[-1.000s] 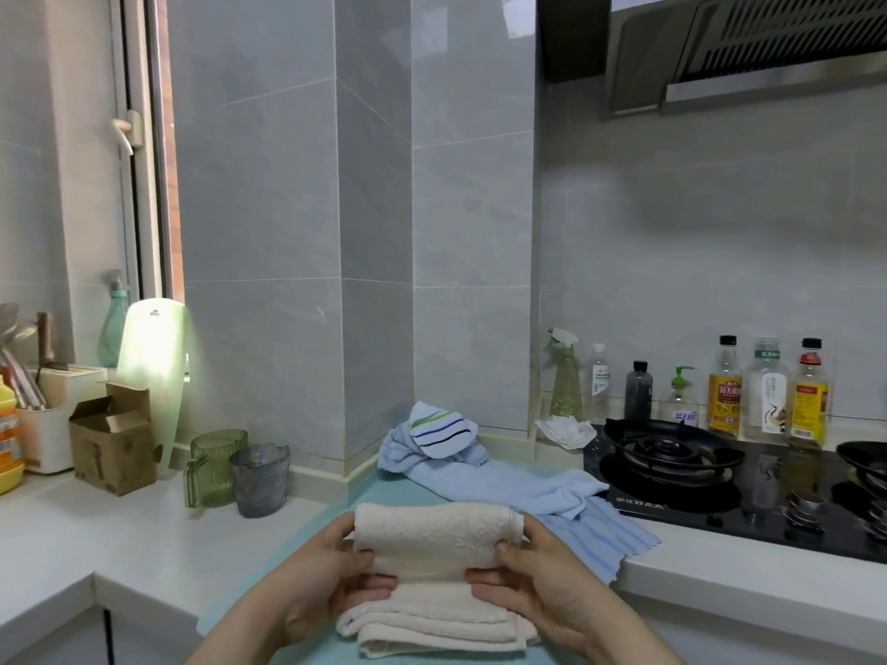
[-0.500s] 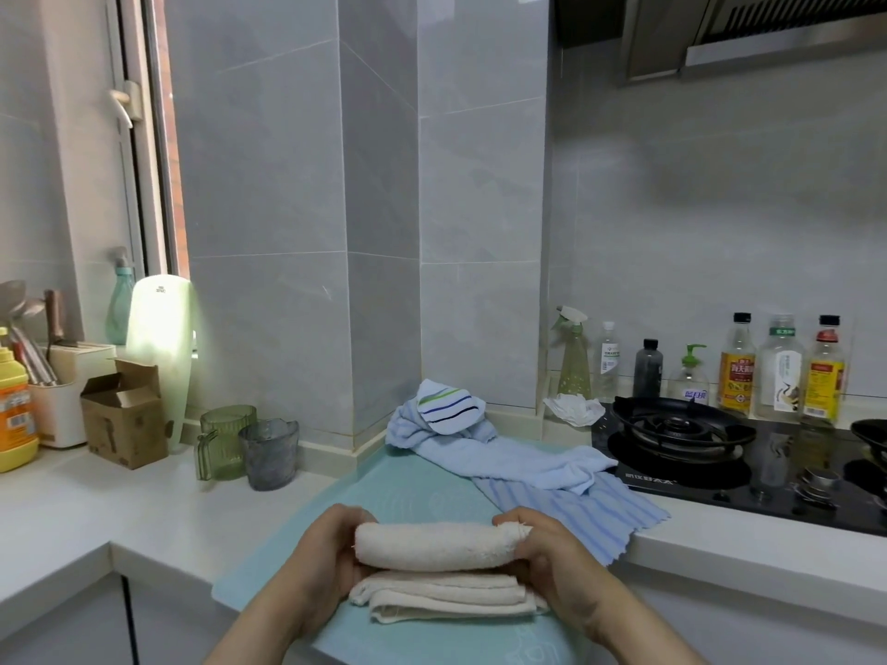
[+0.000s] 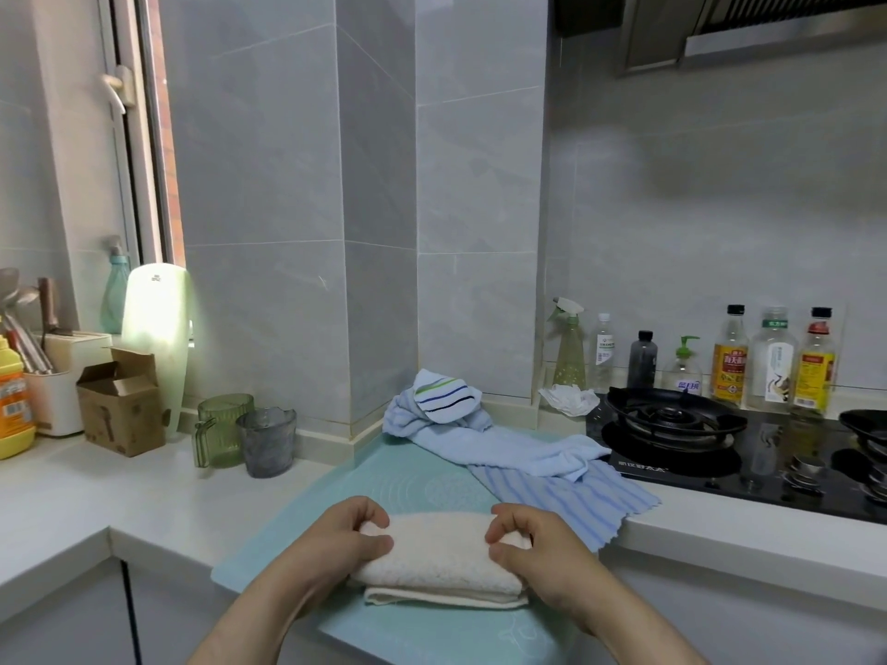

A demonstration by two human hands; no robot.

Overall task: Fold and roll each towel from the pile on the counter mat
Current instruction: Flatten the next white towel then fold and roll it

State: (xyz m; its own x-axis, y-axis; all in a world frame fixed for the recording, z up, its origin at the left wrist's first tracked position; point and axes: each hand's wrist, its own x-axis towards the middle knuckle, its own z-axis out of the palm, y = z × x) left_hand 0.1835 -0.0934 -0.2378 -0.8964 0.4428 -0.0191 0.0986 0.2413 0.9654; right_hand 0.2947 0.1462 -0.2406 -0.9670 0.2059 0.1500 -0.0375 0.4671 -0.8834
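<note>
A: How are the hands set?

B: Both are clamped on the cream towel [image 3: 439,551]. The left hand [image 3: 353,537] curls fingers and thumb over the roll's left end, and the right hand [image 3: 533,544] does the same at the right end.

A: And where does the towel lie?

B: On the teal counter mat [image 3: 288,535], toward its front, directly between the hands. Its long axis runs left to right, so each hand has one end and neither is nearer. Flat, unrolled layers stick out from under the roll on the person's side, so I judge the last turns go toward the body.

A: Anything in the way?

B: Nothing shows on that side. Behind the roll, a pile of light blue towels [image 3: 504,446] trails out from the wall corner. A striped blue cloth [image 3: 576,496] is spread just beside the right hand. The gas hob [image 3: 672,424] sits beyond that. A green cup [image 3: 223,429] and a grey cup [image 3: 266,441] stand well off to the left.
</note>
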